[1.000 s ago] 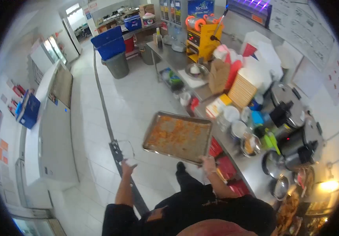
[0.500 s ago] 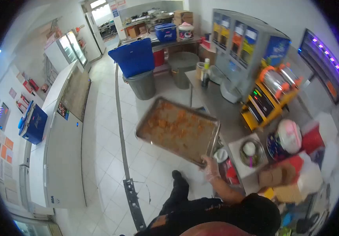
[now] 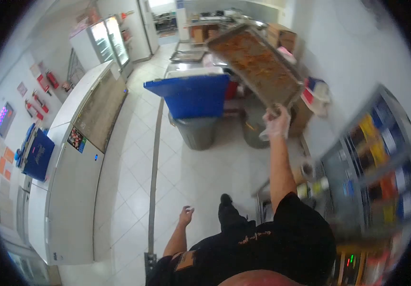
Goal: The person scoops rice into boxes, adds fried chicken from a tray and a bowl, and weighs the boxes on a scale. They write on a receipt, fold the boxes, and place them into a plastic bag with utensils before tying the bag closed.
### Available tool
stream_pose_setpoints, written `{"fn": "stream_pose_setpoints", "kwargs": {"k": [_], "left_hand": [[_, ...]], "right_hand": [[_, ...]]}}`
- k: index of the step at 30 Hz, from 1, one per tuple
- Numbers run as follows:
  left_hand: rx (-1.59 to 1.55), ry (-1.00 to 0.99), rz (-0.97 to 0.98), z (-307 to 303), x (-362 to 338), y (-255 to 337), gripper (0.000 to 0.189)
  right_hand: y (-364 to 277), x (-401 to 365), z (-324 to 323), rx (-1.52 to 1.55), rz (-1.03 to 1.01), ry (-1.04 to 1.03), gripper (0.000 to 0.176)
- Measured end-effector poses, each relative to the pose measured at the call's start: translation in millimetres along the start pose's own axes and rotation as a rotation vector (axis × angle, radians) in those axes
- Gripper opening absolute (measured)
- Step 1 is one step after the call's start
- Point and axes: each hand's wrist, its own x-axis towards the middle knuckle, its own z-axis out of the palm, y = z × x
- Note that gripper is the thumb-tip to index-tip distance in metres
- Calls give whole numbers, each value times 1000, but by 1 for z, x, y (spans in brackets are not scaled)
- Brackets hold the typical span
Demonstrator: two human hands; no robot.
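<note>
A metal baking tray [image 3: 258, 64] with orange-brown residue is held up and tilted at the upper right of centre. My right hand [image 3: 278, 119], in a clear glove, grips its lower corner. My left hand [image 3: 186, 215] hangs low over the floor, away from the tray, its fingers curled round something small and whitish that I cannot make out. Below and left of the tray, a blue lid or cooler [image 3: 193, 95] rests on a grey bin [image 3: 196, 132]. A second grey bin [image 3: 257, 125] stands under the tray.
White chest freezers [image 3: 74, 190] line the left side, with a blue cooler [image 3: 38, 155] on top. A glass-door fridge [image 3: 103, 43] stands behind them. Drink dispensers [image 3: 382, 157] are at the right. Cardboard boxes [image 3: 281, 35] sit on the back counter.
The tray has risen and moved right, tilting more steeply, with my right hand still on it. My left hand has come into view. The bins and blue lid look closer, and the dispensers sit lower right.
</note>
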Motion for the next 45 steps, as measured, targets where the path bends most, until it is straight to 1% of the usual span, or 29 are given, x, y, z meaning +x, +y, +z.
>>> {"fn": "stream_pose_setpoints", "kwargs": {"k": [1,3,4,6,7,9,10,11,12,13,15,16,18,19,20,22,23,26,28,29,30,31,32,34,36,39,41,42,45], "left_hand": [[-37,1,7,13,30,33,46],[-106,2,37,31,107,104,44],[-120,-30,80,43,150,81,48],[-82,-114,-312,31,176,123,51],[6,-59,-289,35,200,81,51],[28,46,-463,19,198,96,50],[-53,79,-565,16,203,110,50],[-132,111,-666,15,201,120,50],[-210,140,-776,11,193,126,50],[-258,142,-819,9,186,131,51],[-374,145,-891,13,178,145,52],[-411,146,-914,17,185,155,53],[-480,149,-973,19,178,174,54],[-533,139,-971,21,175,181,54],[-586,179,-967,22,173,186,53],[-677,246,-973,13,158,200,51],[-681,241,-788,16,139,177,51],[-728,475,-935,16,102,191,52],[-885,486,-1067,18,73,194,49],[-1003,493,-1133,22,53,182,48],[-1129,505,-1200,35,29,174,46],[-1084,613,-1176,50,6,176,41],[-1093,674,-1172,65,-19,173,43],[-1120,666,-1176,99,-73,157,47],[-1127,607,-1174,131,-121,148,51],[-1087,501,-1132,160,-190,132,57],[-1053,471,-1075,166,-227,110,61],[-1036,470,-1038,160,-239,100,63],[-1059,560,-961,131,-271,46,69]], "right_hand": [[10,57,22,5,42,-39,30],[54,177,66,-107,-49,1,28],[75,238,92,-149,-100,27,28],[119,346,132,-366,-52,-53,30],[145,392,143,-486,-17,-90,31],[217,478,158,-429,54,-105,32],[255,523,168,-396,81,-110,33],[290,556,175,-468,123,-105,29],[315,565,182,-774,118,-228,28],[339,574,188,-1079,106,-362,26],[410,606,186,-440,286,-126,25],[417,593,206,-193,368,102,21],[435,593,229,-173,606,373,23],[447,594,232,-169,665,441,26],[455,594,233,-231,669,416,28],[469,598,229,-475,647,313,34],[472,599,224,-648,640,216,37],[467,607,206,-1289,559,-255,47],[451,614,202,-1737,320,-627,54],[441,612,205,-1878,165,-751,58],[430,608,209,-1956,7,-828,62],[412,596,215,-1980,-149,-878,65],[403,592,228,-1995,-289,-844,62],[350,533,264,-1754,-542,-717,56],[287,437,305,-1390,-706,-693,50],[193,251,335,-904,-791,-810,42],[164,134,352,-686,-771,-976,39],[161,60,366,-496,-595,-991,41],[188,-78,388,-713,-871,-1305,56]]}}
